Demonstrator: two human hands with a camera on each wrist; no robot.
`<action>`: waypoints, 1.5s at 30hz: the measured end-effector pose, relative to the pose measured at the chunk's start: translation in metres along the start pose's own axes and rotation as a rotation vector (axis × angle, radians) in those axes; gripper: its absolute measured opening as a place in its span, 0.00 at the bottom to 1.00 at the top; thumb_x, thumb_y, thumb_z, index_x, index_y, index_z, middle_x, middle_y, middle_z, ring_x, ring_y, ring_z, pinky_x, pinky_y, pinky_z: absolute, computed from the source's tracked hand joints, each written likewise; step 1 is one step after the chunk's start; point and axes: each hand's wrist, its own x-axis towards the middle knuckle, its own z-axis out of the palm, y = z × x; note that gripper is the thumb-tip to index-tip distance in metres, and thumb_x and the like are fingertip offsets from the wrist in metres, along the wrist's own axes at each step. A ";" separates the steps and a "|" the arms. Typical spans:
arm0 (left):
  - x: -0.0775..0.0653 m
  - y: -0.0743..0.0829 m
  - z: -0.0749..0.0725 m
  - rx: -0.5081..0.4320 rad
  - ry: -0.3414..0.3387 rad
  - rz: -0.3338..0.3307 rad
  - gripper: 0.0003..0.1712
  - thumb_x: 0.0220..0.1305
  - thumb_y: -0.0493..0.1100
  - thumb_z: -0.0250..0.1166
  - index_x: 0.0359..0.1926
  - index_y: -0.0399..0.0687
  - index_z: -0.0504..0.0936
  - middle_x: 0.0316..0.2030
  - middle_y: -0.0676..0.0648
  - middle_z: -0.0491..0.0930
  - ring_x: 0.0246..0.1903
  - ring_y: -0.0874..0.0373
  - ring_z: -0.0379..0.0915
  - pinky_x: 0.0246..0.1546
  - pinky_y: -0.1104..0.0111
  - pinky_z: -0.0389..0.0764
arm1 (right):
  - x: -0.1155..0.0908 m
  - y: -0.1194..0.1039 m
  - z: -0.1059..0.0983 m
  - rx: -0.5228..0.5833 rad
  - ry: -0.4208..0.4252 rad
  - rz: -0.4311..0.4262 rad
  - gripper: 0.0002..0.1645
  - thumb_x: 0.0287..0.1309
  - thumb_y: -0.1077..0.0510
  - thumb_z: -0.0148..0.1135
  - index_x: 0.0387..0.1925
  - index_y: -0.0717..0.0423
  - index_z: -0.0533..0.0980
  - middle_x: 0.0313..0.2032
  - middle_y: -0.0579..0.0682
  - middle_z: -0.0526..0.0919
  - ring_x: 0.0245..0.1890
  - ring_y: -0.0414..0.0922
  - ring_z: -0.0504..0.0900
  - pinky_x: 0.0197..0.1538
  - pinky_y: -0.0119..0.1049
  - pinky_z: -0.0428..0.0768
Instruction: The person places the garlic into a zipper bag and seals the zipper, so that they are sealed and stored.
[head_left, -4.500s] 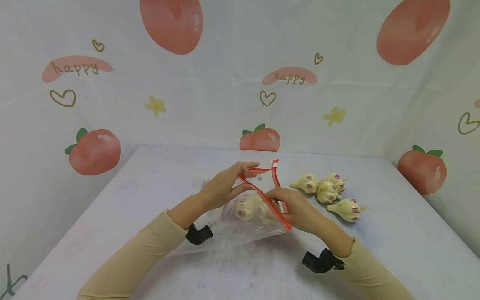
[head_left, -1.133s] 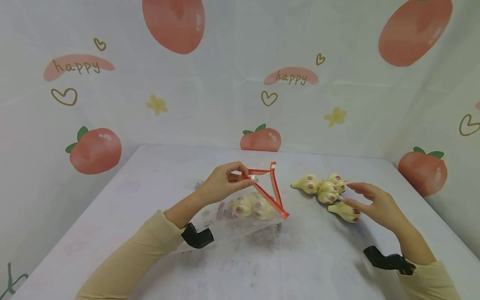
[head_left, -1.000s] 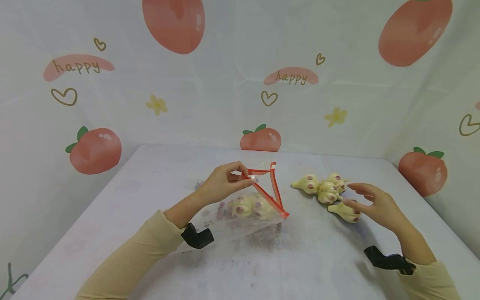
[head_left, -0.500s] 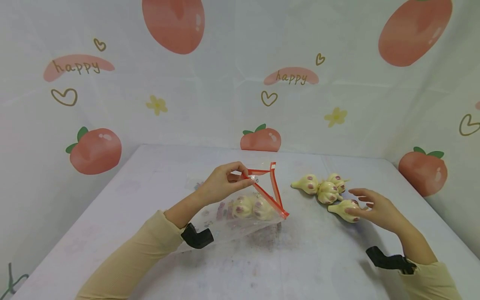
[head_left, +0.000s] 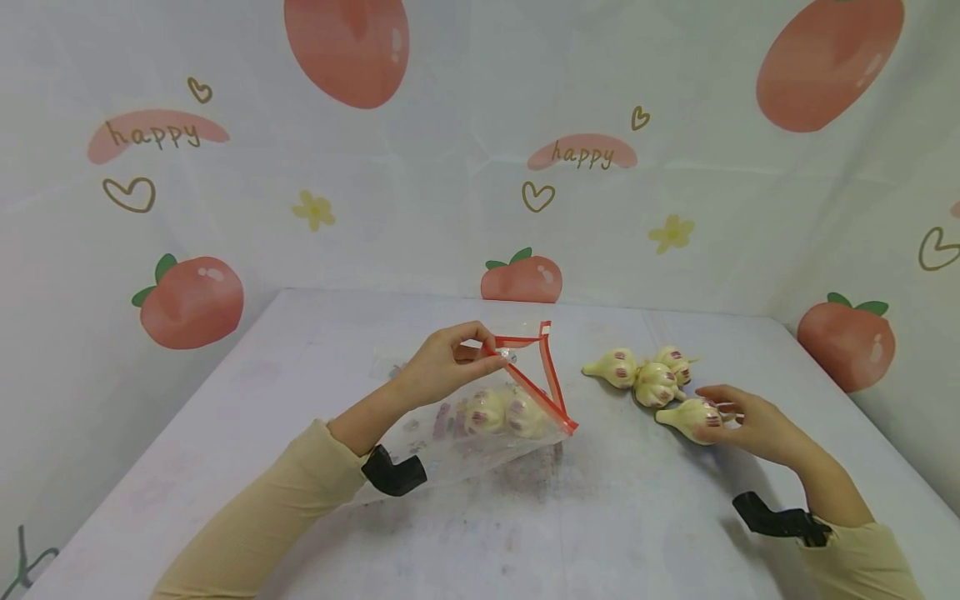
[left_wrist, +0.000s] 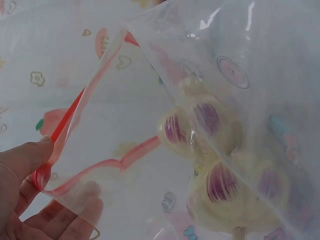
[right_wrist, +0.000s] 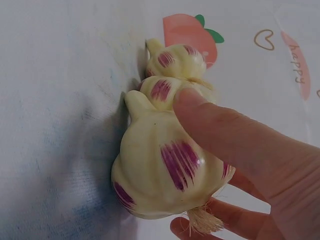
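My left hand (head_left: 446,367) pinches the red zip edge of a clear zip bag (head_left: 450,458), drawing its mouth apart. Through the plastic show two cream garlic bulbs (head_left: 484,412) with purple streaks; the left wrist view has them (left_wrist: 240,190) close up. At the right, my right hand (head_left: 761,425) has thumb and fingers round the nearest loose garlic bulb (head_left: 686,418), whose stem points left. In the right wrist view the thumb (right_wrist: 215,117) lies across this bulb (right_wrist: 155,160), with the other fingers behind its root tuft.
Three more garlic bulbs (head_left: 656,385) lie clustered just behind the one at my right hand. A pale cloth covers the table (head_left: 487,542), and a printed fruit-pattern sheet (head_left: 420,167) stands behind it. Each wrist carries a black camera mount (head_left: 393,473).
My right hand has left the bag's mouth, moved right over the loose garlic, then lowered and closed in on the nearest bulb. The left hand keeps its hold on the bag.
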 end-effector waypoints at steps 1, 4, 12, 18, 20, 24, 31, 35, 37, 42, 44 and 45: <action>0.000 0.000 0.000 -0.001 0.000 0.000 0.09 0.61 0.41 0.64 0.38 0.44 0.73 0.47 0.43 0.76 0.47 0.46 0.80 0.38 0.69 0.74 | 0.000 0.001 0.000 -0.001 -0.004 0.001 0.39 0.48 0.52 0.70 0.57 0.68 0.67 0.52 0.70 0.75 0.47 0.64 0.76 0.41 0.55 0.77; 0.000 0.001 0.000 -0.012 -0.004 0.010 0.08 0.61 0.40 0.63 0.38 0.44 0.73 0.46 0.42 0.75 0.47 0.44 0.80 0.38 0.69 0.74 | 0.001 0.002 0.002 -0.004 -0.010 0.004 0.39 0.47 0.53 0.71 0.56 0.68 0.67 0.50 0.70 0.76 0.46 0.62 0.77 0.40 0.51 0.77; 0.000 0.000 -0.001 -0.010 -0.003 0.021 0.09 0.61 0.40 0.63 0.39 0.43 0.72 0.42 0.42 0.77 0.46 0.45 0.80 0.38 0.69 0.74 | 0.001 0.003 0.004 -0.001 0.001 -0.015 0.38 0.46 0.54 0.71 0.55 0.69 0.68 0.49 0.68 0.77 0.42 0.57 0.80 0.42 0.54 0.76; 0.000 0.001 -0.001 -0.017 0.002 0.019 0.09 0.61 0.40 0.63 0.38 0.43 0.72 0.43 0.42 0.77 0.46 0.44 0.80 0.38 0.69 0.74 | 0.001 0.004 0.005 -0.009 0.022 -0.013 0.38 0.46 0.53 0.72 0.55 0.68 0.68 0.49 0.68 0.77 0.39 0.55 0.82 0.43 0.55 0.76; 0.000 0.000 -0.001 -0.021 0.004 0.018 0.08 0.61 0.40 0.63 0.38 0.43 0.72 0.42 0.43 0.77 0.46 0.44 0.80 0.38 0.69 0.74 | 0.000 0.004 0.005 -0.017 0.026 -0.010 0.38 0.46 0.52 0.72 0.54 0.68 0.68 0.49 0.68 0.77 0.39 0.55 0.82 0.43 0.55 0.77; 0.000 -0.001 -0.001 -0.028 0.003 0.027 0.08 0.61 0.40 0.63 0.38 0.43 0.72 0.41 0.43 0.77 0.45 0.42 0.80 0.37 0.69 0.74 | 0.000 0.003 0.004 -0.032 0.023 0.006 0.38 0.46 0.50 0.71 0.55 0.67 0.69 0.49 0.66 0.78 0.39 0.54 0.82 0.43 0.53 0.77; 0.000 0.001 -0.001 -0.026 0.008 0.032 0.08 0.61 0.40 0.63 0.38 0.44 0.73 0.41 0.43 0.77 0.44 0.44 0.81 0.37 0.68 0.73 | -0.002 0.000 -0.001 -0.037 0.033 0.002 0.38 0.46 0.50 0.72 0.55 0.66 0.69 0.50 0.66 0.78 0.41 0.56 0.82 0.43 0.50 0.78; 0.000 0.003 -0.001 -0.025 0.009 0.025 0.08 0.61 0.40 0.63 0.38 0.44 0.73 0.41 0.44 0.77 0.44 0.45 0.81 0.37 0.68 0.73 | -0.003 -0.003 -0.003 -0.042 0.037 -0.004 0.38 0.46 0.50 0.72 0.55 0.66 0.69 0.49 0.65 0.78 0.40 0.56 0.82 0.42 0.48 0.78; 0.000 0.003 -0.001 -0.024 0.012 0.023 0.08 0.61 0.41 0.63 0.38 0.44 0.73 0.41 0.44 0.77 0.44 0.44 0.81 0.37 0.68 0.73 | -0.004 -0.004 -0.005 -0.045 0.040 -0.001 0.38 0.46 0.49 0.72 0.55 0.65 0.69 0.49 0.65 0.78 0.41 0.56 0.82 0.42 0.49 0.78; 0.000 0.002 -0.001 -0.023 0.022 0.027 0.08 0.61 0.41 0.63 0.38 0.44 0.73 0.39 0.45 0.76 0.41 0.44 0.80 0.37 0.68 0.73 | -0.005 -0.008 -0.008 -0.044 0.048 0.005 0.38 0.47 0.48 0.71 0.55 0.65 0.69 0.50 0.67 0.77 0.43 0.60 0.80 0.44 0.53 0.78; 0.000 0.001 -0.001 -0.023 0.025 0.030 0.08 0.61 0.41 0.63 0.38 0.44 0.73 0.39 0.45 0.77 0.41 0.44 0.80 0.36 0.68 0.73 | -0.006 -0.011 -0.010 -0.036 0.052 0.001 0.38 0.47 0.48 0.71 0.55 0.65 0.69 0.50 0.68 0.76 0.44 0.62 0.79 0.43 0.54 0.78; 0.000 0.001 -0.001 -0.023 0.026 0.032 0.08 0.61 0.41 0.63 0.38 0.44 0.73 0.39 0.45 0.77 0.41 0.43 0.80 0.36 0.68 0.73 | -0.006 -0.012 -0.011 -0.030 0.056 -0.002 0.38 0.47 0.49 0.71 0.56 0.65 0.69 0.51 0.69 0.76 0.44 0.62 0.79 0.43 0.55 0.78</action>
